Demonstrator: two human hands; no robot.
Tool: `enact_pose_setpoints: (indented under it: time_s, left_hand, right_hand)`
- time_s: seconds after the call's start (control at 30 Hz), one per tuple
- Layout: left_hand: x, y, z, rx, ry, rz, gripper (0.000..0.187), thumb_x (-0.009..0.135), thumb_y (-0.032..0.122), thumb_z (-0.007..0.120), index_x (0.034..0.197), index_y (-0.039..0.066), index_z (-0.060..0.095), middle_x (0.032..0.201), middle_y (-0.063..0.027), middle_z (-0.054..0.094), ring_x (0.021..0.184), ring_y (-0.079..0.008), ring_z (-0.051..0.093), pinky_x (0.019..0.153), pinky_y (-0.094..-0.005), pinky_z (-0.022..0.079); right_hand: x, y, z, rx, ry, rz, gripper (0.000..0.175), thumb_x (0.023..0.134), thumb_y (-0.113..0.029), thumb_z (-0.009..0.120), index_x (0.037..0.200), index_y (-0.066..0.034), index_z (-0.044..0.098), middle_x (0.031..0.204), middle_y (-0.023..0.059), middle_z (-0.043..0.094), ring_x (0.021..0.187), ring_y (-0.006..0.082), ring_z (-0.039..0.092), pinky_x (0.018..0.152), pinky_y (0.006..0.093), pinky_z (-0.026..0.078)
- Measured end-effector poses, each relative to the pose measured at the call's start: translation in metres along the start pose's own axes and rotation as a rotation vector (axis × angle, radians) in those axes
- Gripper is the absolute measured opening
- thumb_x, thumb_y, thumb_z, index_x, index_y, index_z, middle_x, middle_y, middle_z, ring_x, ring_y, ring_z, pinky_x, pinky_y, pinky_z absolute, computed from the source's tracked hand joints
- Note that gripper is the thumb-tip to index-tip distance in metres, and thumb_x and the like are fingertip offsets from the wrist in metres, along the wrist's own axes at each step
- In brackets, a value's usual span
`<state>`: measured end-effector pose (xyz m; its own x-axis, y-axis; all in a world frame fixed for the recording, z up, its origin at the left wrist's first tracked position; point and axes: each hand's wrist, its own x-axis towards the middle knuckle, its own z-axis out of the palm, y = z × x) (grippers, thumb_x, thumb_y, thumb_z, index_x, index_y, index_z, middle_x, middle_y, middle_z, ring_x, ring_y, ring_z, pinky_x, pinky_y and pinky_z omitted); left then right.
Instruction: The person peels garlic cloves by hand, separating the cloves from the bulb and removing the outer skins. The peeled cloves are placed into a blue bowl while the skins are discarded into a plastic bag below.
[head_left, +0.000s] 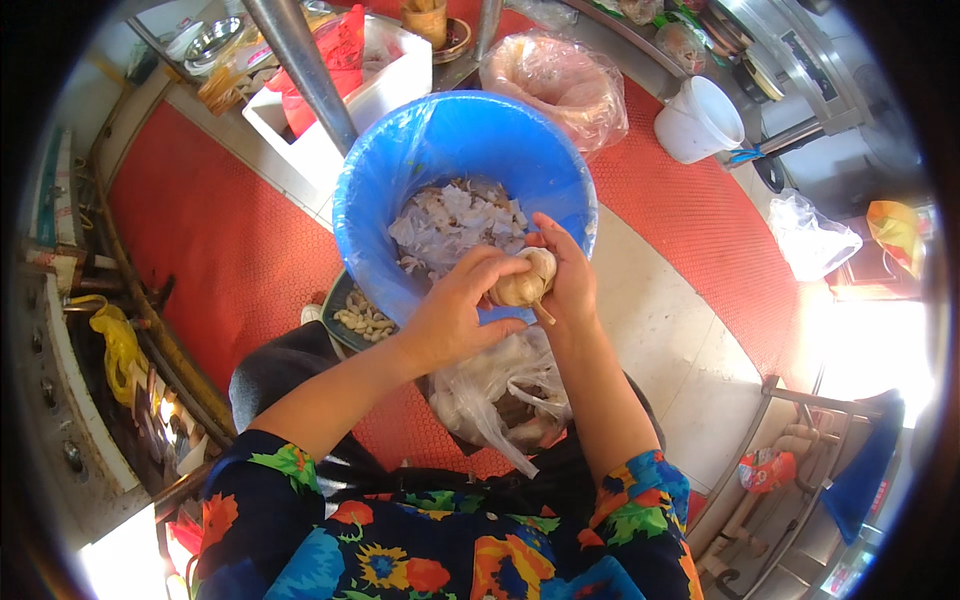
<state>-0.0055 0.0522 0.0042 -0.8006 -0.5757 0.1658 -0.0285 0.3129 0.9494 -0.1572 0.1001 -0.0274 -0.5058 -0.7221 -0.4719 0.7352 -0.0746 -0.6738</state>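
Note:
A whole garlic bulb (526, 279) with a short dry stem is held between both hands over the near rim of a blue plastic bin (465, 124). My left hand (461, 304) has its fingers on the bulb's upper left side. My right hand (568, 277) grips it from the right, with the index finger raised. Inside the lined bin lies a heap of papery garlic skins (461, 221). Garlic cloves (364, 316) rest in a dark green basin (335, 304), partly hidden under the bin's left side. Below the hands, a clear plastic bag (491, 382) holds pale contents, probably garlic bulbs.
A metal post (304, 67) slants down by the bin's far left. Behind stand a white foam box (409, 67) with a red bag and a bag-lined container (555, 86). A white bucket (697, 120) is at the upper right. Red mats (217, 210) cover parts of the tiled floor.

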Motion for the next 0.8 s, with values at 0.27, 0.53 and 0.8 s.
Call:
enact_pose_setpoints:
  time_s: [0.27, 0.53, 0.8]
  left_hand:
    - [0.006, -0.026, 0.02, -0.351, 0.383, 0.018, 0.046, 0.07, -0.004, 0.073, 0.105, 0.004, 0.045, 0.107, -0.0117, 0.048, 0.088, -0.0181, 0.06, 0.072, -0.027, 0.052]
    - [0.015, 0.002, -0.018, 0.315, 0.283, 0.091, 0.038, 0.073, 0.024, 0.076, 0.099, 0.008, 0.053, 0.092, -0.0086, 0.055, 0.063, -0.0199, 0.056, 0.057, -0.0303, 0.047]
    - [0.01, -0.012, -0.024, 0.138, 0.019, -0.003, 0.039, 0.086, 0.024, 0.064, 0.113, 0.004, 0.045, 0.087, -0.0151, 0.062, 0.071, -0.0231, 0.062, 0.063, -0.0305, 0.049]
  right_hand:
    - [-0.024, 0.002, 0.025, 0.071, -0.216, 0.015, 0.037, 0.094, -0.033, 0.048, 0.115, -0.0015, 0.052, 0.103, 0.009, 0.058, 0.094, 0.0191, 0.056, 0.082, 0.0319, 0.045]
    - [-0.025, -0.006, 0.026, -0.298, -0.162, -0.164, 0.029, 0.093, -0.03, 0.054, 0.098, -0.0022, 0.057, 0.082, 0.0017, 0.06, 0.07, 0.0084, 0.053, 0.062, 0.0225, 0.043]
    - [-0.026, -0.003, 0.03, -0.346, -0.368, -0.143, 0.028, 0.089, -0.024, 0.059, 0.103, 0.0005, 0.06, 0.088, 0.0041, 0.062, 0.077, 0.0092, 0.056, 0.067, 0.0224, 0.045]
